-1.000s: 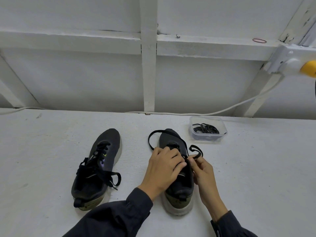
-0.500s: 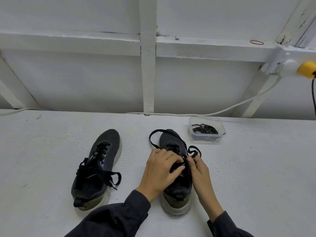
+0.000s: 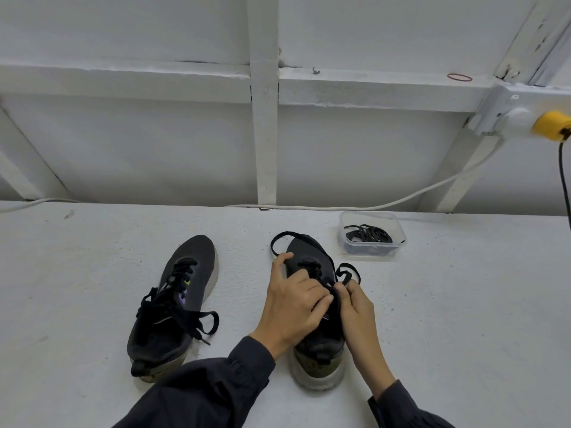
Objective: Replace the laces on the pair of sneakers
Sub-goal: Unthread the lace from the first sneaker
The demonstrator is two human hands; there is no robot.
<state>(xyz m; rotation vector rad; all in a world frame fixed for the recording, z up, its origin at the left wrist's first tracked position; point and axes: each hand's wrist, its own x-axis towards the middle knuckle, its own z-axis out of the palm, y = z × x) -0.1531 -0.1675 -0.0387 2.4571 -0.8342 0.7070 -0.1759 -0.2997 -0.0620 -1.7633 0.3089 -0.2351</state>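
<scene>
Black lace (image 3: 287,233) runs between both hands over the second sneaker (image 3: 310,257), which stands toe-away on the white tabletop (image 3: 92,273) directly in front of the person. The left hand (image 3: 293,307) lies across the shoe's throat, thumb stretched toward the toe, its other fingers curled down and pinching the lace where it meets the right hand (image 3: 360,310). The right hand's thumb and forefinger are closed tight on the same lace, just beside the left fingertips. One loose loop curls off past them on the right, and another arcs round the toe on the left. Dark sleeves (image 3: 216,390) cover both forearms. The laced sneaker (image 3: 191,273) sits well apart to the left, also toe-away, its black laces threaded and their ends spilling over its side onto the tabletop. Beyond the second sneaker, to the right, a clear plastic tub (image 3: 398,242) holds a tangle of black laces (image 3: 367,234). A white cable (image 3: 401,200) trails along the table's far edge and up toward a yellow plug (image 3: 551,125).
</scene>
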